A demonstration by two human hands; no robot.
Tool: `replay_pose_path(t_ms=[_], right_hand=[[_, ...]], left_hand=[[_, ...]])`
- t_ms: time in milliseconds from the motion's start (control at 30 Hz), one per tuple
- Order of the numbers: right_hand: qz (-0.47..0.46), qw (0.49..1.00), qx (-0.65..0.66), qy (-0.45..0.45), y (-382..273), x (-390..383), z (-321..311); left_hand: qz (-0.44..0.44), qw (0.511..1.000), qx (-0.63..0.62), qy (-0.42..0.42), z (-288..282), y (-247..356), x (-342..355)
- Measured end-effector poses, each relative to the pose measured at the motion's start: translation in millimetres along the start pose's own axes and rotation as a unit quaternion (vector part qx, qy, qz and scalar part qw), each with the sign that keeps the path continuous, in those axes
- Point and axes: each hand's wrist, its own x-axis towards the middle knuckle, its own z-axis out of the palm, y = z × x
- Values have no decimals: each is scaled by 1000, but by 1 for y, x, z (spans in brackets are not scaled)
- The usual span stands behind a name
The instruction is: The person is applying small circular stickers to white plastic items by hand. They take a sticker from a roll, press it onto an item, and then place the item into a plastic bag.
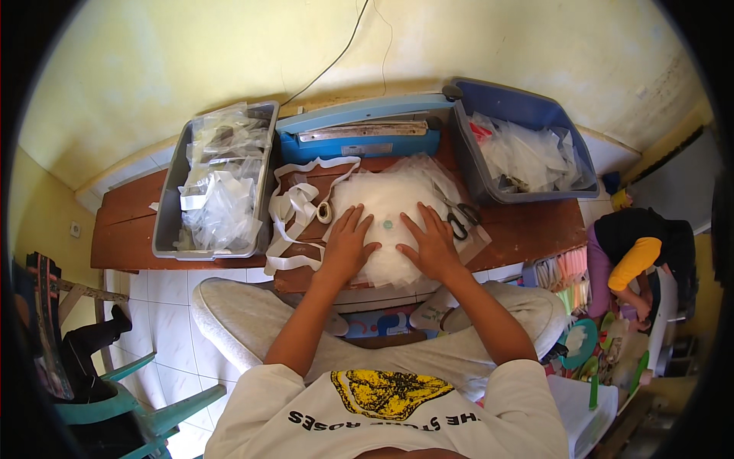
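Observation:
A pile of thin clear plastic bags (388, 191) lies on the brown wooden table in front of me, with a small green mark near its middle. My left hand (348, 246) rests on the pile's left side, palm down, fingers stretched. On the right side my right hand (434, 245) lies flat too, with thumb and fingers spread. Neither hand grips anything. Just beyond my right fingers, dark-handled scissors (458, 223) lie on the pile's edge. Left of the pile are loose white strips (294, 205) and a small roll (325, 212).
A grey bin (264, 191) of plastic packs stands on the left, a dark blue bin (569, 115) of clear bags on the right. Between them sits a blue impulse sealer (359, 147). A person in a yellow sleeve (637, 262) works at right. A green chair (160, 417) stands lower left.

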Motion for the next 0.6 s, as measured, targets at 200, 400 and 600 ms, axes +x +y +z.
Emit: replay_pose_path(t_ms=[200,400,600], right_hand=[[19,999,-14,-37,-1,-3,-1],[36,999,-12,-10,-6,12,3],[49,998,-20,-30,1,15,20]], left_hand=[[16,1000,-19,-12,-5,1,0],[41,998,-19,36,13,9,14],[39,998,34,17,27,4,10]])
